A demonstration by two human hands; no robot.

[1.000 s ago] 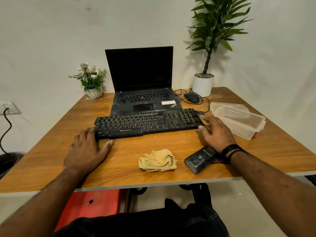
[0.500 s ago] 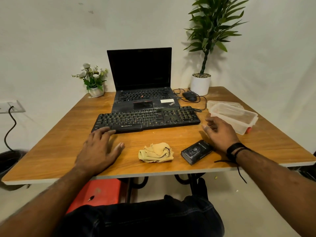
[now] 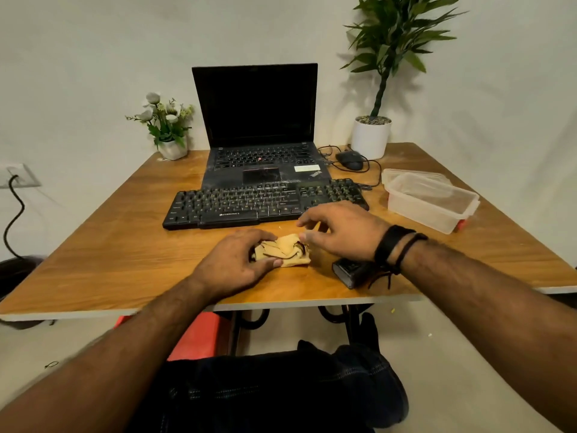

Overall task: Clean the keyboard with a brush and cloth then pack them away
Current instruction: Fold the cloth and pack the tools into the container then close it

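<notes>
Yellow cloth (image 3: 282, 250) lies between our hands: left hand (image 3: 232, 264) grips it, right hand (image 3: 340, 232) hovers loosely curled, holding nothing.

You face a plain off-white wall (image 3: 93, 57) behind a square wooden table (image 3: 125, 245) with black curved metal legs (image 3: 331, 314). Below you lies a pale grey floor (image 3: 312, 326); a white wall socket (image 3: 18, 175) sits at left.

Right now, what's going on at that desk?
A person sits at the wooden table, with the left hand gripping the crumpled yellow cloth and the right hand reaching in at its other edge. The black keyboard lies untouched just behind, in front of the laptop.
</notes>
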